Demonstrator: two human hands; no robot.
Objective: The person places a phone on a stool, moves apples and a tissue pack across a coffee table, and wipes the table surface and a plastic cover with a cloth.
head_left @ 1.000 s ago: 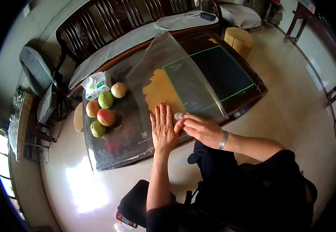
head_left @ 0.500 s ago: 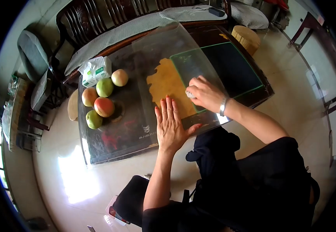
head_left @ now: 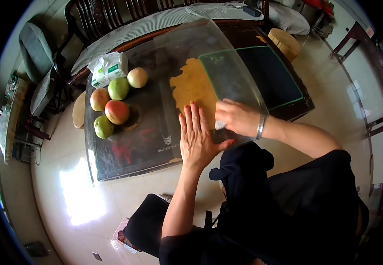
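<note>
One hand, my left hand (head_left: 197,143), lies flat and open, palm down, on the clear sheet (head_left: 169,48) covering much of the dark surface (head_left: 246,37). My right hand (head_left: 241,120) is closed around a small white wad (head_left: 219,125), just right of my left fingers, near the sheet's near edge. A yellow patch (head_left: 193,84) shows through the sheet; five fruits (head_left: 117,111) sit beside a tissue packet (head_left: 108,70) on the left.
</note>
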